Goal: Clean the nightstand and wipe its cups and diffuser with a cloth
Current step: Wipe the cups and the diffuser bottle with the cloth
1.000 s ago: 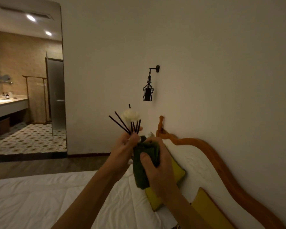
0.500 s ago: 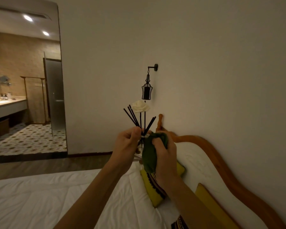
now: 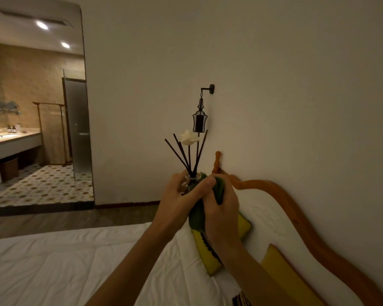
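Note:
I hold a reed diffuser [image 3: 189, 159] upright in the air over the bed: several dark sticks and one white flower stem rise from a small glass bottle. My left hand [image 3: 178, 202] grips the bottle's neck. My right hand [image 3: 221, 210] presses a dark green cloth [image 3: 197, 214] around the bottle's body, which the cloth and fingers mostly hide. The nightstand and the cups are out of view.
Below lies a white bed [image 3: 53, 268] with yellow cushions [image 3: 210, 255] and a curved wooden headboard [image 3: 296, 217] along the wall. A black lantern lamp [image 3: 200, 120] hangs on the wall behind the sticks. At the left a doorway opens to a tiled bathroom [image 3: 38, 182].
The diffuser has turned from tilted left to upright, its sticks now fanning straight up. My right hand with the cloth has slid up around the bottle.

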